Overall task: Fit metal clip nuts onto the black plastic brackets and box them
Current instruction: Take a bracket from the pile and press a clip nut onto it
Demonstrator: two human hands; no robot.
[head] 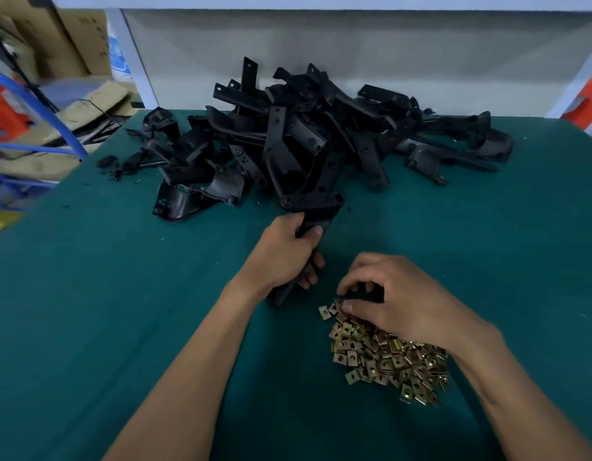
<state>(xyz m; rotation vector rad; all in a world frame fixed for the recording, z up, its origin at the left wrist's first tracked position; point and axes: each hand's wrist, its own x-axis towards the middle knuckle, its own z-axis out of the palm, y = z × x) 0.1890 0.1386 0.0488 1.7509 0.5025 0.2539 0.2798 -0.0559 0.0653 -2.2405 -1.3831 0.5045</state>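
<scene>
A big heap of black plastic brackets (308, 134) lies at the back of the green table. My left hand (284, 254) grips one long black bracket (321, 211) by its lower end; the bracket's far end reaches the heap's front edge. A pile of brass-coloured clip nuts (387, 357) lies on the table in front of me. My right hand (397, 297) hovers over the pile's far end, fingers curled down, thumb and fingertips pinching at the top nuts. Whether a nut is held is hidden by the fingers.
The green mat (121, 294) covers the table. A white panel (354, 48) closes the back. Cardboard boxes (78, 38) and a blue metal frame (38, 121) stand off the table's left edge. An orange object (587, 101) shows at the far right.
</scene>
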